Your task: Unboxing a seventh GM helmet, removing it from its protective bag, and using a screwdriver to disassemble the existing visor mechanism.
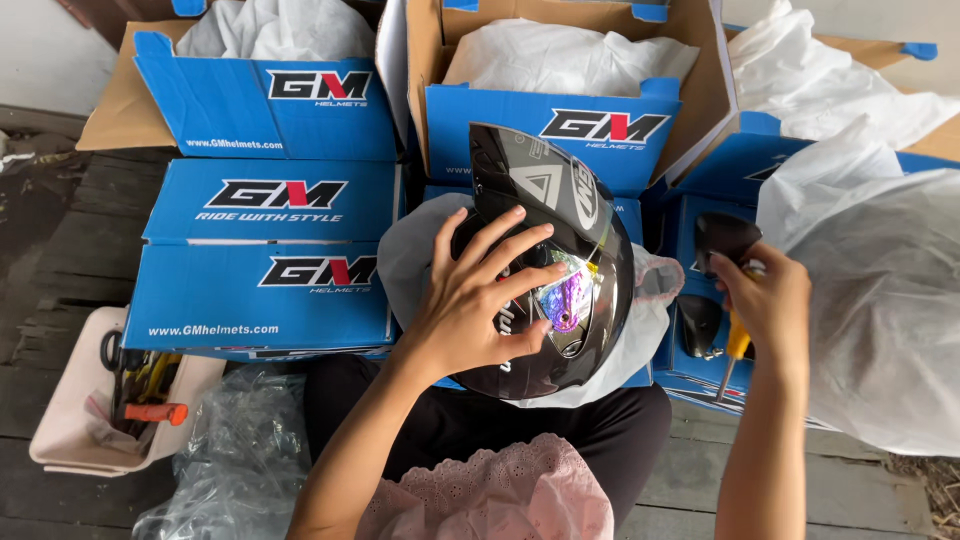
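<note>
the work in hand looked like fitting small parts onto a glossy black helmet (560, 250), which rested on a white cloth bag in the person's lap, at the centre of the view. the left hand (478, 300) lay spread flat over the helmet's side, fingers apart and pressing rather than gripping, steadying the shell just beside the iridescent visor pivot (566, 298). the left forearm rose from about 7 o'clock, wrist bent a little back.

at 3 o'clock from the helmet the right hand (770, 300) was closed around a yellow-handled screwdriver (737, 350), its shaft pointing down toward 6 o'clock, and the fingertips also pinched a small dark curved part (725, 238) at its lower edge. the right forearm came up from 5 o'clock, nearly vertical.

by my judgement the next move called for bringing that part across to the pivot while the spread hand kept the helmet from rolling.

blue cardboard boxes (265, 200) stood at 10 to 12 o'clock, a pink tool tray (70, 400) at 8 o'clock.
</note>
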